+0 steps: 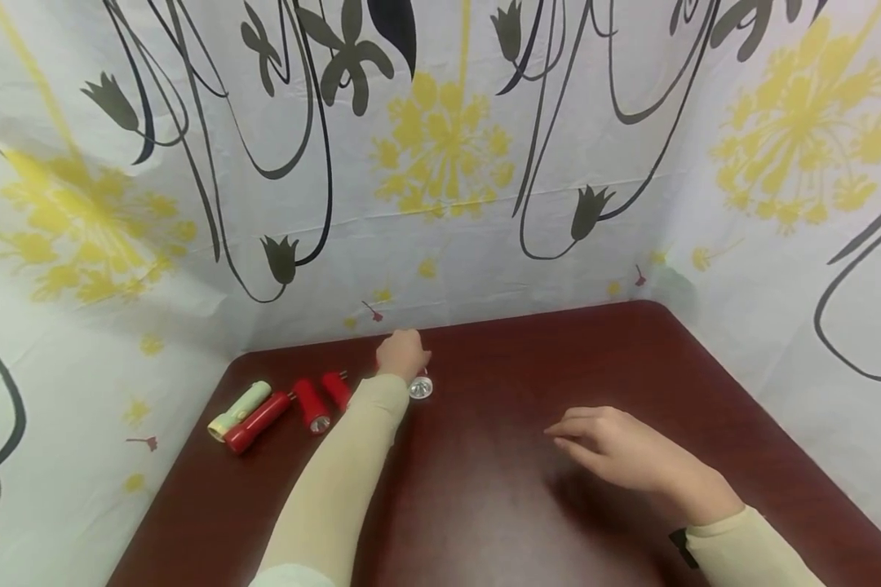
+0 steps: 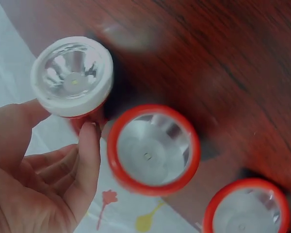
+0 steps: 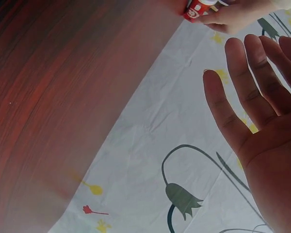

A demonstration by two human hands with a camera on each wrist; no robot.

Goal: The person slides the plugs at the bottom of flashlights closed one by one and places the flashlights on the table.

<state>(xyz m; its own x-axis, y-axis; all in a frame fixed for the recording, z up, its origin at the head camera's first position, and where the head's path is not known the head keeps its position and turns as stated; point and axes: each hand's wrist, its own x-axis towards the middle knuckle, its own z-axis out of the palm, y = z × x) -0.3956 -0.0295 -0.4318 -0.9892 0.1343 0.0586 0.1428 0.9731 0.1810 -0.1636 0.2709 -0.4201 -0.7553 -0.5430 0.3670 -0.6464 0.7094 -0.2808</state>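
The right hand (image 1: 627, 452) hovers over the near right part of the dark red table (image 1: 499, 497), its fingers loosely extended and holding nothing. Farther off on the left, a cream flashlight (image 1: 239, 411) and a red flashlight (image 1: 259, 421) lie side by side and slanting, their wide heads toward the person; two more red ones come next along the row, the rightmost partly behind the left sleeve (image 1: 348, 481). Beyond the row's right end, near the far edge, the white-rimmed flashlight (image 2: 72, 75) points its lens back toward the person, its long axis running away from the lens toward the patterned backdrop (image 1: 448, 269). The fingers of the left hand (image 1: 402, 356) are curled in and pinch its red body just behind the white head, so the lens sticks out on the person's side of the grip. Whether it touches the table I cannot tell.
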